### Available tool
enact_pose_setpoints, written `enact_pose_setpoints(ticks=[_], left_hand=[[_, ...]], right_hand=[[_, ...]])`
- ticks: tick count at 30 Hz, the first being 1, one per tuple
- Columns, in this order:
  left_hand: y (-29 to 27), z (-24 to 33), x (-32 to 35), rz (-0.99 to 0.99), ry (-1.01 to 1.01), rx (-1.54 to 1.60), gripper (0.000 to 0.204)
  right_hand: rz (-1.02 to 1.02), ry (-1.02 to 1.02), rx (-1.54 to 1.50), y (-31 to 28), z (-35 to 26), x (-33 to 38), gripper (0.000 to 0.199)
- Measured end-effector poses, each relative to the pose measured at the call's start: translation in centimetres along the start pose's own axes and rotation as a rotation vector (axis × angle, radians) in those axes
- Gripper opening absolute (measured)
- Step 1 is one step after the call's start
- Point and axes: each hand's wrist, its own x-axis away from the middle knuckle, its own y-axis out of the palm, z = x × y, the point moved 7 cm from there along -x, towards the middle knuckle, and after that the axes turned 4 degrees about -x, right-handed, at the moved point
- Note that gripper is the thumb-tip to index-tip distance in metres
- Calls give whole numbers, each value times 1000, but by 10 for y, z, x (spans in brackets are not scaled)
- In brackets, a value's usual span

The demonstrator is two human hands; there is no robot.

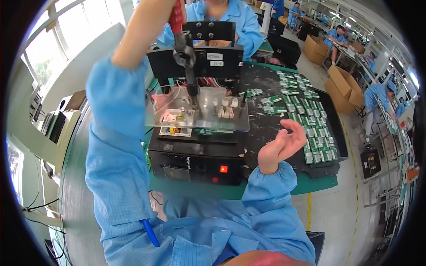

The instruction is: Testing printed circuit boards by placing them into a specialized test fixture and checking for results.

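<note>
My left arm reaches up to the top edge, beside the red handle [176,17] of a metal toggle clamp [184,55]. Of my left hand [156,9] only the part near the wrist shows; its fingers are cut off by the frame. The clamp stands on a black test fixture [199,153] with a glowing red switch [223,169]. Its clear plate [208,117], with wires and white connectors, lies over a small circuit board [175,131]. Right of the fixture my right hand [284,144] hovers palm up, fingers loosely curled and apart from the thumb, holding nothing.
Rows of small green circuit boards [313,128] lie on the black mat [262,119] to the right. A few more boards [274,106] lie nearer the fixture. Opposite sits a person in blue [244,22]. Cardboard boxes [344,88] stand beyond the table at right.
</note>
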Motion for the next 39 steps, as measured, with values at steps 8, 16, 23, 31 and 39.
enact_pose_setpoints(ticks=[8,16,23,31,39], left_hand=[[86,-77,-53,-472,104,448,23],[39,68,146,204,556,160,12],[143,-3,262,-234,315,-495,42],[152,-39,234,-243,252,-501,45],[111,11,253,-295,454,-300,19]], right_hand=[[57,214,36,-10,35,5,18],[285,589,-279,-27,70,5,14],[154,595,-250,5,67,15,13],[170,634,-275,-2,78,16,14],[134,640,-263,1,75,19,14]])
